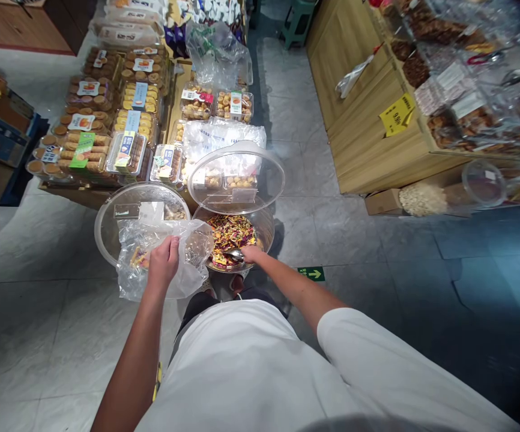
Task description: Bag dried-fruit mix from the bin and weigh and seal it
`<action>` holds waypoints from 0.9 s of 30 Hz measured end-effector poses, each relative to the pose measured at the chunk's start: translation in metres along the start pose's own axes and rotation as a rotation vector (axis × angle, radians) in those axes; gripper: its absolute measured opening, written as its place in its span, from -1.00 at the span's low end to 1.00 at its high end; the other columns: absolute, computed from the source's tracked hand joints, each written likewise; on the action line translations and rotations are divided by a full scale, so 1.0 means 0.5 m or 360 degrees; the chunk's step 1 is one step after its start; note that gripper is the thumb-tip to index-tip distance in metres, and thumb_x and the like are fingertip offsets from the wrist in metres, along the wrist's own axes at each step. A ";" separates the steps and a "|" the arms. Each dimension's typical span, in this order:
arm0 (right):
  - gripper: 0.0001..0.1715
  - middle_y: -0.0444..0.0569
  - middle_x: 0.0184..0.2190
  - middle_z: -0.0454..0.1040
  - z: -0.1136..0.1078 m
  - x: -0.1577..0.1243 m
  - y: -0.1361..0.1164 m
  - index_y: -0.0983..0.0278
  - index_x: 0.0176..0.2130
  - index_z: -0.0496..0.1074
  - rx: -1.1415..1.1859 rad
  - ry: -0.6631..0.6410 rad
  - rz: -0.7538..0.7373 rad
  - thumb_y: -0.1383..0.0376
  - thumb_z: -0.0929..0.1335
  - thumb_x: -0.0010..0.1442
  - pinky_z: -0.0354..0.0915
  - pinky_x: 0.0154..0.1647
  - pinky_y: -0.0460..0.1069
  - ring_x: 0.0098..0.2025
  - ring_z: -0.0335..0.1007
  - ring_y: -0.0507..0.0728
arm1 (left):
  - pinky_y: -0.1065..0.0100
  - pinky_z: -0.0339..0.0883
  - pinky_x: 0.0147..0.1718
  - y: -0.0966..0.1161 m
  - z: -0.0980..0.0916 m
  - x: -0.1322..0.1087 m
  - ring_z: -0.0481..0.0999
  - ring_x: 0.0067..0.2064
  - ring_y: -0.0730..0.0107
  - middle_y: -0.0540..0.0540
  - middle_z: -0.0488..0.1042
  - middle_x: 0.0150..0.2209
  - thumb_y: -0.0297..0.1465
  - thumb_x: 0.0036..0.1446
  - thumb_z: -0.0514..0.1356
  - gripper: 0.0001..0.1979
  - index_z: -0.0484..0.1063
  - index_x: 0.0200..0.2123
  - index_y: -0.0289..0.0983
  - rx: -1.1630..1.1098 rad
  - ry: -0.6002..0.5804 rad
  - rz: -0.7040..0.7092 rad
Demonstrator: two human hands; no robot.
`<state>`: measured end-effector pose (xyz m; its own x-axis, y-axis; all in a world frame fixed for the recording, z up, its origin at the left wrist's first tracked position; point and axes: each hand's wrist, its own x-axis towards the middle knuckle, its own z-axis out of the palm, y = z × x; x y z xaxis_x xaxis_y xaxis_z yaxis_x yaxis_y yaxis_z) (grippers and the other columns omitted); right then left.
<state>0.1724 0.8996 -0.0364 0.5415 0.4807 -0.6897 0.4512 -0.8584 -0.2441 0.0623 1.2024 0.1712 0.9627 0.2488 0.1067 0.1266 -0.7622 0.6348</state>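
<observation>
My left hand (pixel 164 258) is closed on the gathered edge of a clear plastic bag (pixel 136 285), which has a few coloured strips inside. My right hand (pixel 251 254) grips a metal scoop (pixel 234 255), its bowl resting in a heap of purple, yellow and orange dried strips (pixel 230 234). These fill part of a round clear tub (pixel 266 231) just in front of my feet. The tub's clear lid (pixel 236 207) is tilted up at the far side. Behind the bag, another round clear container (pixel 104 231) is partly covered; its contents barely show.
Stacked boxes of cookies (pixel 89 144) and more snack packs (pixel 235 107) fill the low display ahead. At the right stands a wooden counter (pixel 354 132) bearing packaged goods, with a yellow price sign (pixel 397 114). A green arrow sticker (pixel 311 274) marks the tiled floor.
</observation>
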 end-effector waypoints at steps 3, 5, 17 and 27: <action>-0.57 0.28 0.08 0.62 0.009 0.005 -0.020 0.38 0.10 0.62 0.0038 -0.0014 -0.0016 0.35 0.41 0.27 0.44 0.04 -0.02 0.06 0.61 0.28 | 0.30 0.21 -0.30 -0.001 0.000 0.000 0.41 -0.40 0.28 -0.03 0.40 -0.49 -0.16 0.47 -0.03 -0.59 0.56 -0.19 -0.20 0.0003 -0.0014 -0.0010; -0.63 0.20 0.01 0.66 0.006 0.008 -0.019 0.37 0.03 0.65 0.0072 -0.0050 -0.0048 0.33 0.41 0.27 0.43 -0.02 -0.07 0.00 0.63 0.24 | 0.30 0.22 -0.30 -0.002 0.000 0.000 0.42 -0.39 0.28 -0.04 0.42 -0.47 -0.15 0.48 -0.04 -0.58 0.56 -0.19 -0.20 -0.0014 -0.0021 -0.0019; -0.68 0.12 -0.07 0.69 0.026 0.028 -0.032 0.34 -0.02 0.67 0.0196 -0.0096 -0.0060 0.33 0.39 0.29 0.41 -0.09 -0.09 -0.07 0.62 0.20 | 0.29 0.22 -0.29 -0.016 0.003 -0.003 0.44 -0.39 0.27 -0.02 0.41 -0.49 -0.15 0.48 -0.02 -0.60 0.52 -0.25 -0.18 -0.0012 -0.0012 -0.0075; -0.68 0.20 -0.05 0.67 0.041 0.055 -0.087 0.38 -0.04 0.67 0.0339 -0.0076 -0.0083 0.36 0.41 0.24 0.43 -0.07 -0.06 -0.04 0.61 0.25 | 0.29 0.21 -0.31 -0.004 -0.006 -0.005 0.41 -0.43 0.30 -0.01 0.40 -0.51 -0.15 0.48 -0.03 -0.59 0.49 -0.30 -0.18 0.0032 0.0001 -0.0085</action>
<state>0.1532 0.9463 -0.0589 0.4849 0.5208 -0.7026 0.3150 -0.8534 -0.4152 0.0588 1.2053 0.1720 0.9544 0.2894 0.0735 0.1824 -0.7599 0.6240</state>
